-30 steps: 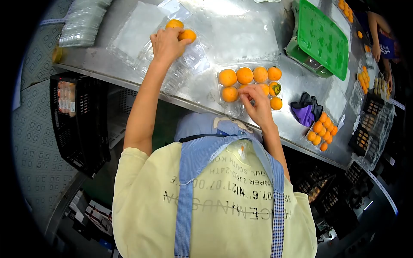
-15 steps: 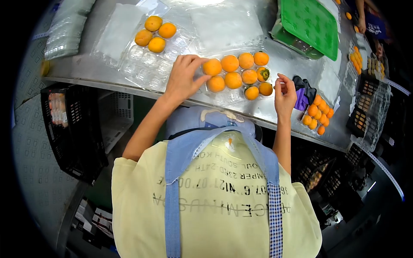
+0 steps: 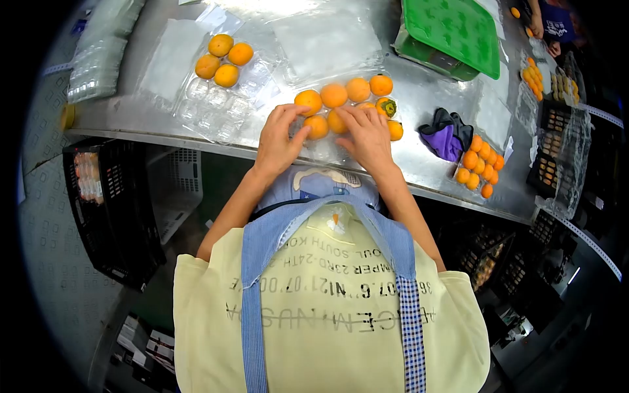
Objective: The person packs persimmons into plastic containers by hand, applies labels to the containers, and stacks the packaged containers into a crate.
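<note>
Orange persimmons (image 3: pixel 334 95) sit in rows in a clear plastic tray (image 3: pixel 321 149) at the table's front edge. One persimmon (image 3: pixel 387 107) shows its green calyx. At the tray's left end, my left hand (image 3: pixel 278 139) is open, thumb and fingers apart, fingertips against the end persimmons. My right hand (image 3: pixel 368 139) lies over the front row with fingers spread, hiding some of the fruit. Whether it grips any single persimmon is not visible. Further left, a second clear tray (image 3: pixel 213 108) carries several persimmons at its far end; its nearer cups are bare.
A green-lidded box (image 3: pixel 452 33) stands at the back. Purple and black gloves (image 3: pixel 445 136) lie right, beside another group of persimmons (image 3: pixel 481 160). Stacked clear trays (image 3: pixel 98 62) are far left. Black crates (image 3: pixel 108 196) stand below the table. Another person's hand (image 3: pixel 536 27) shows far right.
My right hand has moved left from beside the tray onto its persimmons. My left hand stays at the tray's left end. The view has shifted slightly.
</note>
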### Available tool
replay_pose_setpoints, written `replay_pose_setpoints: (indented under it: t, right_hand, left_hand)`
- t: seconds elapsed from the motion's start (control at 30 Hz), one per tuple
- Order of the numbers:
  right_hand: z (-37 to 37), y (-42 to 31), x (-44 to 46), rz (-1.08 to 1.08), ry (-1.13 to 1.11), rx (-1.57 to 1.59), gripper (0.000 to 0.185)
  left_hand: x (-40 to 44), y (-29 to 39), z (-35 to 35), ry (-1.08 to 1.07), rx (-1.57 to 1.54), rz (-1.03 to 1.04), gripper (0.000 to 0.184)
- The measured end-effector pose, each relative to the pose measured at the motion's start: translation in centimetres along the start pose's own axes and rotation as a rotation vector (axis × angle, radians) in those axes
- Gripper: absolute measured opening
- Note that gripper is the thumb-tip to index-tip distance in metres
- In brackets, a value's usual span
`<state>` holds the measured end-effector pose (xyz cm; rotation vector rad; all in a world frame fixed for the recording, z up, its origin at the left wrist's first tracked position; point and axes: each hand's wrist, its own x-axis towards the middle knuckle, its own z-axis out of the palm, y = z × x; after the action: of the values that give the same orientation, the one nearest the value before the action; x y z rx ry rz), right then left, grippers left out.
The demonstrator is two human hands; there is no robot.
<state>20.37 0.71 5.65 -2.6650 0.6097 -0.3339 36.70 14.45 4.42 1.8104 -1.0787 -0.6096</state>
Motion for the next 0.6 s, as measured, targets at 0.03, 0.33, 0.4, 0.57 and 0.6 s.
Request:
replay_pose_setpoints:
  t: [0.03, 0.33, 0.4, 0.57, 0.6]
  right_hand:
    - [0.1, 0.3, 0.3, 0.007, -0.048, 0.007, 0.059]
    - [-1.8, 1.6, 1.1, -0.021, -0.113, 0.135, 0.047]
    - [-2.3, 1.4, 0.7, 0.144, -0.137, 0.517, 0.046]
    - [-1.6, 0.2, -0.7, 0.365, -0.208, 1.189, 0.051]
    - [-2.0, -0.2, -0.2, 0.32, -0.258, 1.159, 0.051]
  left_hand:
    - [-0.1, 0.2, -0.3, 0.008, -0.035, -0.022, 0.036]
    - [-1.4, -0.9, -0.5, -0.016, -0.329, -0.24, 0.033]
    - [-1.4, -1.1, -0.5, -0.094, -0.555, -0.314, 0.034]
    - [-0.4, 0.9, -0.1, -0.371, -1.318, -0.635, 0.047]
    - [0.2, 1.5, -0.4, -0.463, -1.425, -0.587, 0.049]
